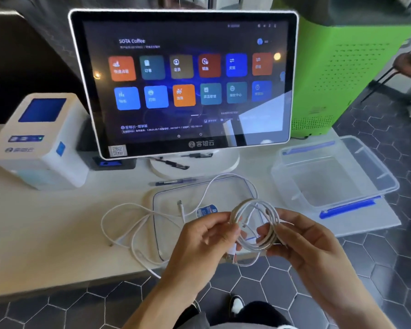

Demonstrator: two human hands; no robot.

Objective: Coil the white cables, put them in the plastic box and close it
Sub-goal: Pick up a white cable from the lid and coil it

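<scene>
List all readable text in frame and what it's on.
"SOTA Coffee": top left of the monitor screen.
"客如云": monitor's lower bezel, and the front of the white device at left.
Tile captions, status line, QR sticker, blue label on the lid: too blurred.

A coiled white cable (255, 224) is held up at 6 o'clock. A loose white cable (138, 224) lies at 8 o'clock. The open plastic box (335, 172) sits at 3 o'clock, its lid (171, 198) flat beside it.

white counter (57, 233), plastic box (330, 176), lid (199, 193), loose cable (128, 224)
</scene>
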